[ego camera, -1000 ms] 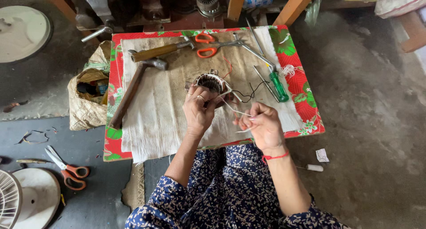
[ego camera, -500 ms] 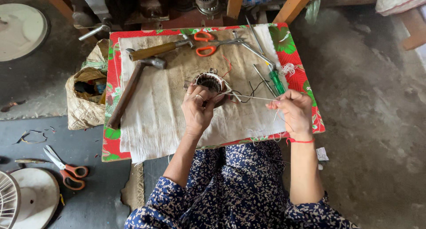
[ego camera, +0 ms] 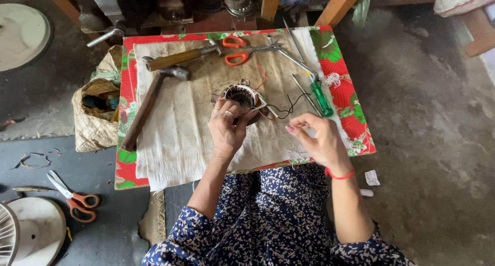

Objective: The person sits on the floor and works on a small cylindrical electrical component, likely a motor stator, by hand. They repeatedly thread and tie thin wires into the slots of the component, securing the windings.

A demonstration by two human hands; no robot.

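While the left hand [ego camera: 228, 128] grips the stator [ego camera: 240, 97] with fingers curled shut round its near side, the stator sits mid-bench [ego camera: 154, 168] on the white cloth [ego camera: 175, 142]. Right hand [ego camera: 319, 139] hovers just right of the stator, fingers loosely pinched; cannot tell if they hold the thin wire [ego camera: 286, 107] trailing off the stator. Past the stator: two hammers [ego camera: 149, 103], orange scissors [ego camera: 242, 48] and, to its right, a green screwdriver [ego camera: 319, 96]; more scissors [ego camera: 72, 199] lie on the floor, well left.
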